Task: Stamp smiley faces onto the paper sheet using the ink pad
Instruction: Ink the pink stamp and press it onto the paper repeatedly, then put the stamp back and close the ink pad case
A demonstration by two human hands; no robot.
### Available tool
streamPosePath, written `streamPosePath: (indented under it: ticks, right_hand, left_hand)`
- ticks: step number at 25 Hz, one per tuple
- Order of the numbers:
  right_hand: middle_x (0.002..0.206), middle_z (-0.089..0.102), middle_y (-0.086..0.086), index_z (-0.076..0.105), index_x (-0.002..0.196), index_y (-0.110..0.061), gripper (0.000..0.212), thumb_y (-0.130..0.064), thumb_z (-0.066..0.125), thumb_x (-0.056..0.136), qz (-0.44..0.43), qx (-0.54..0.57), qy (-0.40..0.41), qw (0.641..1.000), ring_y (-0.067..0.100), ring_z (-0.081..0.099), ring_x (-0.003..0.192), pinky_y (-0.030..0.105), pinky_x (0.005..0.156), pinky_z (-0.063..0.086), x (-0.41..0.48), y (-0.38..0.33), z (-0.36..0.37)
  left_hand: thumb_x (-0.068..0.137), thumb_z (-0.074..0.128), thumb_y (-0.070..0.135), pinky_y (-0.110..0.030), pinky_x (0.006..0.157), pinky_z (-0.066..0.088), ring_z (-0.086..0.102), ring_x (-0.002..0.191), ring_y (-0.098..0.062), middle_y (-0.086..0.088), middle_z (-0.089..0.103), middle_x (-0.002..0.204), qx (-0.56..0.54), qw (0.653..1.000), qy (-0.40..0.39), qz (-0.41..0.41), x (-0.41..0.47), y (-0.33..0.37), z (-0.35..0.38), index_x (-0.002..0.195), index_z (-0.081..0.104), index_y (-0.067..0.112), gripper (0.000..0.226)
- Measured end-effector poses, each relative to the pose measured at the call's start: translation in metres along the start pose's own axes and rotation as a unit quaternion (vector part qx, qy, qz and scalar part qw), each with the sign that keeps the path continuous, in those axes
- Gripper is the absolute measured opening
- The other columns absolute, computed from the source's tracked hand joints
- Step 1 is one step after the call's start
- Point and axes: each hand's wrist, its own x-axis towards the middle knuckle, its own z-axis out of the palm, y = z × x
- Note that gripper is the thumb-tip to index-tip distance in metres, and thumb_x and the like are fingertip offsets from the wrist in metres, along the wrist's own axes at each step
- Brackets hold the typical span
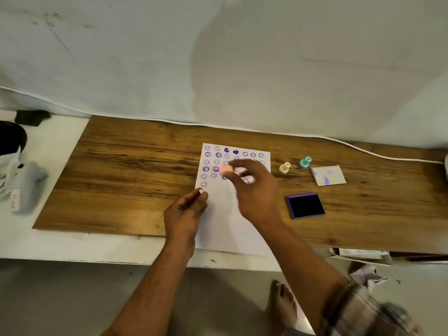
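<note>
Right hand (254, 190) pinches a pink stamp (226, 169) over the paper (225, 214); left hand (185, 212), loosely curled, pins its edge. Ink pad (306, 206) lies just right. A blurred, hurried press could smudge or overlap neighbouring faces.

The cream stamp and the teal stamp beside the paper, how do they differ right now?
Colour: the cream stamp is pale beige, the teal stamp is blue-green. Place: the cream stamp sits nearer the paper sheet, the teal stamp farther right and slightly farther back, next to the ink-stained lid. Pose: the cream one looks nearly upright, the teal one leans. Both are the same knob-handled shape, unheld on the wooden board.
</note>
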Motion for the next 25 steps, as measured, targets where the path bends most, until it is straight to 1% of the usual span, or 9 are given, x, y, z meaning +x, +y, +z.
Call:
streamPosePath:
  ticks: [2, 5, 7, 9, 13, 16, 18, 22, 25]
  right_hand:
    - [0.099, 0.076, -0.021, 0.078, 0.098, -0.037, 0.020, -0.033, 0.086, 0.079, 0.091, 0.090, 0.027, 0.991, 0.004, 0.069, 0.089, 0.020, 0.074, 0.058, -0.028, 0.007, -0.037]
    - [0.102, 0.078, -0.016, 0.079, 0.102, -0.036, 0.025, -0.021, 0.083, 0.083, 0.161, 0.131, 0.019, 0.978, 0.012, 0.071, 0.094, 0.043, 0.083, 0.062, -0.059, 0.033, -0.070]
    - [0.103, 0.079, -0.013, 0.079, 0.106, -0.031, 0.027, -0.015, 0.081, 0.085, 0.160, 0.145, 0.009, 0.976, 0.016, 0.072, 0.097, 0.048, 0.085, 0.061, -0.068, 0.047, -0.078]
    - [0.102, 0.079, -0.012, 0.079, 0.107, -0.029, 0.028, -0.013, 0.081, 0.084, 0.144, 0.141, 0.004, 0.980, 0.014, 0.073, 0.094, 0.042, 0.084, 0.062, -0.068, 0.052, -0.079]
    - [0.097, 0.077, -0.018, 0.080, 0.105, -0.027, 0.027, -0.012, 0.082, 0.083, 0.109, 0.111, -0.029, 0.987, 0.008, 0.069, 0.082, 0.017, 0.069, 0.055, -0.058, 0.056, -0.078]
    - [0.095, 0.077, -0.020, 0.080, 0.104, -0.027, 0.027, -0.010, 0.082, 0.083, 0.109, 0.102, -0.038, 0.988, 0.006, 0.067, 0.079, 0.014, 0.068, 0.052, -0.055, 0.061, -0.077]
    - [0.091, 0.075, -0.024, 0.080, 0.105, -0.028, 0.027, -0.013, 0.082, 0.083, 0.106, 0.092, -0.053, 0.989, 0.006, 0.066, 0.078, 0.016, 0.067, 0.053, -0.054, 0.064, -0.079]
    - [0.090, 0.072, -0.029, 0.079, 0.105, -0.037, 0.026, -0.022, 0.081, 0.083, 0.116, 0.064, -0.070, 0.989, 0.009, 0.066, 0.079, 0.036, 0.070, 0.062, -0.053, 0.066, -0.084]
    - [0.093, 0.076, -0.020, 0.080, 0.106, -0.034, 0.025, -0.025, 0.082, 0.083, 0.140, 0.086, -0.070, 0.984, 0.012, 0.071, 0.085, 0.046, 0.076, 0.063, -0.051, 0.069, -0.085]
  left_hand:
    - [0.076, 0.083, 0.011, -0.030, 0.085, 0.062, 0.074, 0.107, -0.027, -0.008, 0.080, 0.111, -0.029, 0.996, -0.080, -0.031, -0.005, 0.001, 0.003, 0.105, 0.080, 0.013, 0.030]
    - [0.067, 0.082, 0.010, -0.029, 0.083, 0.062, 0.074, 0.103, -0.030, -0.017, 0.078, 0.112, -0.032, 0.981, -0.180, -0.064, -0.019, -0.007, 0.016, 0.107, 0.078, 0.004, 0.041]
    - [0.064, 0.083, 0.012, -0.031, 0.084, 0.062, 0.075, 0.101, -0.029, -0.017, 0.079, 0.111, -0.005, 0.977, -0.205, -0.061, -0.026, -0.014, 0.024, 0.106, 0.080, 0.005, 0.043]
    - [0.062, 0.084, 0.016, -0.033, 0.085, 0.062, 0.075, 0.100, -0.030, -0.016, 0.079, 0.109, 0.019, 0.976, -0.211, -0.050, -0.026, -0.019, 0.030, 0.104, 0.081, 0.008, 0.042]
    - [0.063, 0.083, 0.020, -0.032, 0.085, 0.062, 0.076, 0.099, -0.028, -0.013, 0.080, 0.108, 0.055, 0.973, -0.221, -0.041, -0.029, -0.022, 0.040, 0.103, 0.081, 0.013, 0.041]
    - [0.062, 0.082, 0.021, -0.030, 0.083, 0.063, 0.077, 0.095, -0.026, -0.012, 0.081, 0.105, 0.062, 0.973, -0.221, -0.035, -0.030, -0.021, 0.045, 0.100, 0.081, 0.014, 0.039]
    - [0.063, 0.081, 0.021, -0.031, 0.082, 0.063, 0.078, 0.093, -0.027, -0.012, 0.081, 0.103, 0.072, 0.974, -0.214, -0.033, -0.029, -0.021, 0.046, 0.100, 0.080, 0.013, 0.037]
    - [0.066, 0.080, 0.024, -0.028, 0.077, 0.063, 0.079, 0.090, -0.029, -0.008, 0.082, 0.094, 0.116, 0.969, -0.217, -0.009, -0.031, -0.023, 0.048, 0.093, 0.081, 0.016, 0.028]
    - [0.065, 0.081, 0.024, -0.029, 0.077, 0.063, 0.078, 0.090, -0.030, -0.007, 0.082, 0.093, 0.130, 0.968, -0.215, 0.023, -0.032, -0.023, 0.050, 0.093, 0.082, 0.016, 0.029]
